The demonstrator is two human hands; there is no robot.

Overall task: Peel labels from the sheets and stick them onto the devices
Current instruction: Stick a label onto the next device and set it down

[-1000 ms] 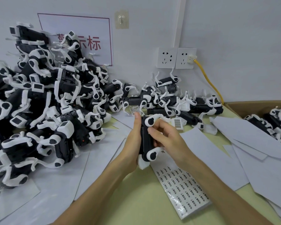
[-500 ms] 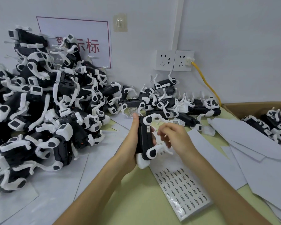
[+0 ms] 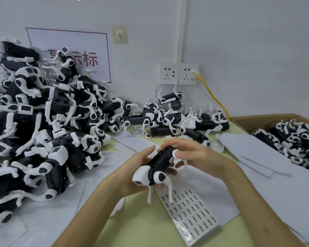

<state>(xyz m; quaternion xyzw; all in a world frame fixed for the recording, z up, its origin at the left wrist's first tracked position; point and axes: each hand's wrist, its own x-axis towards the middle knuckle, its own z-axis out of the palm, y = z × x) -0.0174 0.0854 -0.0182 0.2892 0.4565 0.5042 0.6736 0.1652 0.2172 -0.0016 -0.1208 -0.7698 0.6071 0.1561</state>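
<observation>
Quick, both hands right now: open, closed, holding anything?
Left hand: closed, holding the robot-dog device from underneath.
Right hand: closed on the same device's far end.

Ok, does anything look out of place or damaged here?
Nothing looks damaged or spilled. The pile of devices at left is a tangled heap, legs interlocked, and loose white sheets lie strewn, overlapping, at right.

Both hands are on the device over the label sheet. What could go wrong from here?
1. The device is gripped by the left hand and right hand just above the label sheet. Its thin white legs dangle over the sheet and could snag or lift labels.
2. The tall pile of devices sits close on the left. A bump might slide some into the work area.
</observation>
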